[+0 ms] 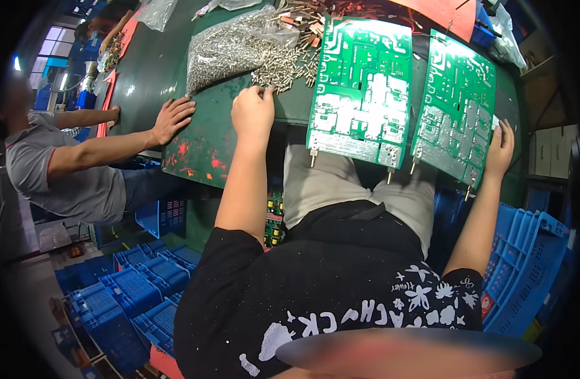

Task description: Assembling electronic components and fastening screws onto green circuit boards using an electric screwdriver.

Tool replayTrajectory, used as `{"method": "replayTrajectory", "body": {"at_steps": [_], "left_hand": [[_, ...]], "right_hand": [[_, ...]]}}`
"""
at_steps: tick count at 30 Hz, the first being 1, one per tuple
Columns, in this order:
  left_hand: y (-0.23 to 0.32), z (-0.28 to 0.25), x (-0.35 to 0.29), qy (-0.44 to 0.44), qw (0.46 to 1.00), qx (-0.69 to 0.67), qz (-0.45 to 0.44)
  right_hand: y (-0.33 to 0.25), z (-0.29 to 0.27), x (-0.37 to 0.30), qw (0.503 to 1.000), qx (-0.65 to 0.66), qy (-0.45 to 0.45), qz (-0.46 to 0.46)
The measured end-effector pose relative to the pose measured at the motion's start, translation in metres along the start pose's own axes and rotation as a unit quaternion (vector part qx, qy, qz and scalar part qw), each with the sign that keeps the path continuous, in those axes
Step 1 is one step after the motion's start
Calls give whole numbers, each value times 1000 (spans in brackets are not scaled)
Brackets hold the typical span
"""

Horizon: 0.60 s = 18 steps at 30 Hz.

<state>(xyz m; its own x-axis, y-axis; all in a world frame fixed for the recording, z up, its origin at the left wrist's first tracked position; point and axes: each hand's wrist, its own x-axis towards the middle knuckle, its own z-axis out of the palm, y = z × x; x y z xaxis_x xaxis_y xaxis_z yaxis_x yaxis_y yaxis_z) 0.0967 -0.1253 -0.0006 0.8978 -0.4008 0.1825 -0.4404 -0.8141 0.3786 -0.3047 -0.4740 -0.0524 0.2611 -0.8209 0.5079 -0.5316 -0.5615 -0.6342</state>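
Two green circuit boards, a left circuit board (359, 88) and a right circuit board (455, 104), lie side by side at the table's near edge, their lower ends jutting over my lap. Metal pins (390, 175) stick out from their near corners. My right hand (501, 148) is closed at the outer edge of the right board, fingers curled on it. Left of the boards, my left hand (253, 112) is closed in a pinch beside a heap of small metal pins (277, 68); whatever lies between its fingertips is too small to make out.
A clear plastic bag (223, 50) full of metal pins lies on the green table (208, 120). Another person's hand (174, 117) rests on the table at left. Blue crates (132, 284) are stacked at lower left; another blue crate (524, 252) stands at right.
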Motion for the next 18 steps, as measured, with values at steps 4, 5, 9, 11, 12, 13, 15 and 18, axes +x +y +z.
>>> {"method": "replayTrajectory", "body": {"at_steps": [4, 5, 9, 11, 12, 13, 15, 18], "left_hand": [[0, -4, 10, -57, 994, -89, -26], [-2, -3, 13, -63, 992, -112, -21], [-9, -7, 36, -189, 965, -174, -43], [-22, -7, 44, -203, 964, -172, -22], [-29, -9, 48, -219, 961, -171, 0], [-17, -19, 46, -246, 960, -134, 20], [-17, -27, 41, -253, 962, -85, 55], [-24, -15, 47, -300, 950, -50, 71]], "right_hand": [[3, 0, -1, 1000, -11, -4, 3], [4, 0, -1, 1000, -1, -4, 5], [2, 0, 3, 1000, 3, -5, 2], [2, 3, 5, 1000, 8, -6, -4], [2, 5, 7, 1000, 11, -7, -9], [8, 2, 8, 999, -22, -7, -27], [16, 4, 9, 998, -38, -8, -57], [34, 6, 6, 997, -42, -17, -64]]}}
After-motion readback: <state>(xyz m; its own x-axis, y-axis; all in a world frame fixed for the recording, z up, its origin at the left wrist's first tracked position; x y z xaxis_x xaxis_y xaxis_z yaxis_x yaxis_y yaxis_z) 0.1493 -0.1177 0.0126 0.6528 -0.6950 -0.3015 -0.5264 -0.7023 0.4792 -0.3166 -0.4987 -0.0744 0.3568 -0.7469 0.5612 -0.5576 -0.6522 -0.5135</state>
